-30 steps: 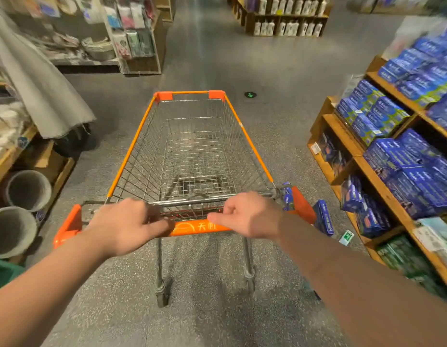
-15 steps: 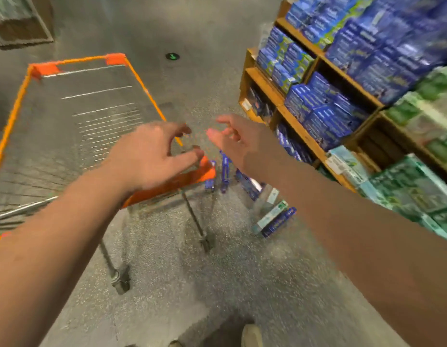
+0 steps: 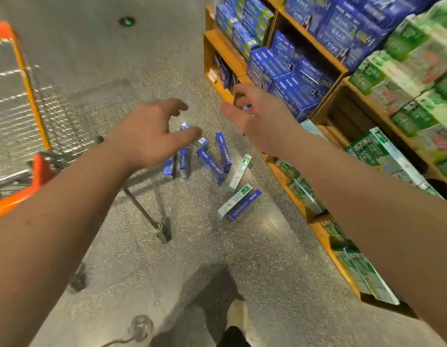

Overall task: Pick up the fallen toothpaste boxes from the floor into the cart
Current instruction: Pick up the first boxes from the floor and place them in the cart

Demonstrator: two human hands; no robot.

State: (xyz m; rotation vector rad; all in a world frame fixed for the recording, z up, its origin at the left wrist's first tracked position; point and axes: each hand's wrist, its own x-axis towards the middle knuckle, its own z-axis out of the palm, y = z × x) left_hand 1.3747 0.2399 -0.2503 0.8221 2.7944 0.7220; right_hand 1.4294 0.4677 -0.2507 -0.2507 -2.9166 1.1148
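Observation:
Several fallen toothpaste boxes lie on the grey floor: blue boxes [image 3: 211, 165] in a cluster, and two white-and-green boxes [image 3: 240, 174] beside another blue box [image 3: 244, 204]. My left hand [image 3: 152, 135] hovers open above the left of the cluster, partly hiding some boxes. My right hand [image 3: 258, 116] is open too, held above and to the right, holding nothing. The wire cart [image 3: 24, 78] with orange trim stands at the left.
Wooden shelves [image 3: 322, 121] along the right hold stacked blue and green toothpaste packs down to floor level. A cart leg and wheel [image 3: 159, 227] stand just left of the boxes. My shoe [image 3: 238, 315] shows at the bottom. A green floor marker [image 3: 127, 21] lies farther off.
Both hands left the cart handle and reached out toward the floor boxes. My view swung right and down, so the cart now sits at the left.

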